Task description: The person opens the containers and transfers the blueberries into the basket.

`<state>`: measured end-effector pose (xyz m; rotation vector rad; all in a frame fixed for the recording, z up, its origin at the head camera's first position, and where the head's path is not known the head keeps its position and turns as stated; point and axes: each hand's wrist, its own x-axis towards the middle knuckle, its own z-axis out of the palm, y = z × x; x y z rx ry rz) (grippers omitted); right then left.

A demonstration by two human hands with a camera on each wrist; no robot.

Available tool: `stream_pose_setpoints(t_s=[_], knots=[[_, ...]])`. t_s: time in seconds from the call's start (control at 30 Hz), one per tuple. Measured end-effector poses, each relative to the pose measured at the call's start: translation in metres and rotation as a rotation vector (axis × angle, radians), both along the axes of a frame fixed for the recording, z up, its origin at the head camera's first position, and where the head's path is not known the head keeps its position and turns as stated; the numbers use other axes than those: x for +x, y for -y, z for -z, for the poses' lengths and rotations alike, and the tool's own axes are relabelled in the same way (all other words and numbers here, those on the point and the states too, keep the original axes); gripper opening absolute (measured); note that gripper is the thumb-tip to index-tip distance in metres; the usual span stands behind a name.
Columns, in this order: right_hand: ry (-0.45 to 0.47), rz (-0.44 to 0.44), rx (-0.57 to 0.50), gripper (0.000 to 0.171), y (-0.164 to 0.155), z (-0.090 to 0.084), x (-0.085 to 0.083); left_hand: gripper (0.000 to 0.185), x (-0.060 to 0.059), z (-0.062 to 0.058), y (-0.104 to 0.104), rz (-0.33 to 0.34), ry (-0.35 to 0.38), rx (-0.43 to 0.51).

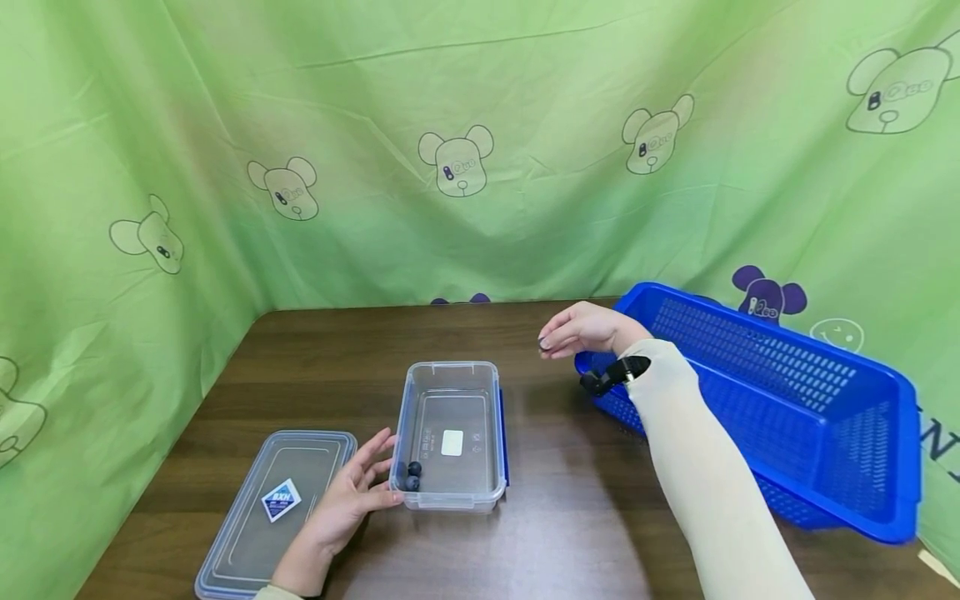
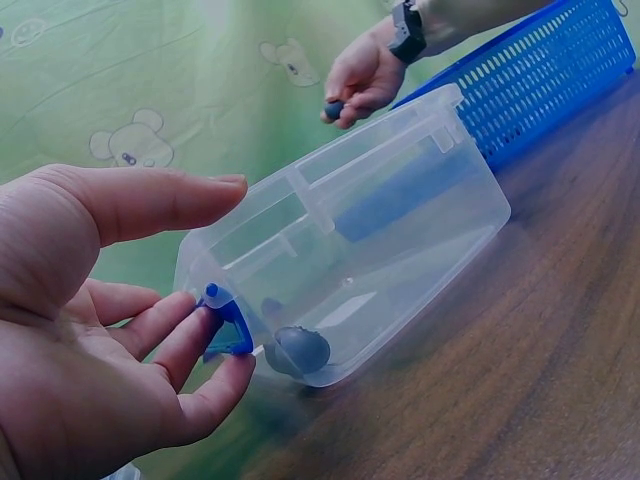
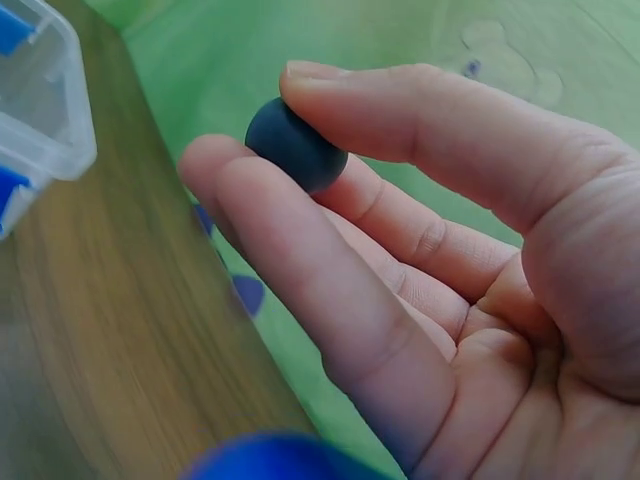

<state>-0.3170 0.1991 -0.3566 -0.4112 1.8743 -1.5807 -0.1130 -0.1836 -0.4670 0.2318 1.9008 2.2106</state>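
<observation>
**A dark ball pinched in the right hand, the left hand at the clear box**

The right wrist view settles what the head view leaves vague: the right hand pinches a small dark blue ball between thumb tip and the first fingers, the fingers nearly straight and only lightly closed on it. In the head view the same hand is seen from above, raised over the table between the clear box and the blue basket, palm down, fingers pointing toward the box; the ball is only a dark speck at the fingertips there. A black strap sits on that wrist, and a pale sleeve covers the forearm.

The left wrist view shows the left hand at the near corner of the box, fingers loosely curved and touching a blue clip on the wall, thumb stretched out above the rim. It grips nothing firmly. Through the wall two dark balls lie in that corner.

From the head view, those balls rest in the box's near left corner. The lid lies flat just left of the box, with the left hand between them. The basket stands tilted, well to the right of the box.
</observation>
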Motion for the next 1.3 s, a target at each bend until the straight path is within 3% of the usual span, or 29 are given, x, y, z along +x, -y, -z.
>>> stream_pose_setpoints(t_s=[0.47, 0.63, 0.83, 0.93, 1.03, 1.17, 1.3], knots=[[0.062, 0.102, -0.061, 0.025, -0.074, 0.003, 0.002, 0.096, 0.0, 0.002, -0.001, 0.004, 0.007, 0.012], [0.127, 0.067, -0.139, 0.031, -0.103, 0.013, -0.003, 0.096, 0.0, 0.003, 0.0, 0.004, 0.0, 0.011], [0.271, 0.014, -0.24, 0.042, -0.13, 0.029, -0.01, 0.096, -0.002, 0.003, 0.0, 0.009, -0.001, 0.012], [0.318, 0.071, -0.192, 0.04, -0.136, 0.035, -0.011, 0.096, -0.002, 0.003, 0.001, 0.011, 0.001, 0.01], [0.334, 0.14, -0.139, 0.026, -0.141, 0.043, -0.012, 0.096, -0.002, 0.003, 0.001, 0.009, 0.002, 0.009], [0.338, 0.153, -0.096, 0.012, -0.151, 0.055, -0.019, 0.097, -0.002, 0.002, 0.002, 0.007, 0.005, 0.01], [0.247, 0.214, 0.071, 0.014, -0.153, 0.059, -0.016, 0.097, -0.002, 0.001, 0.001, 0.004, 0.017, 0.011]])
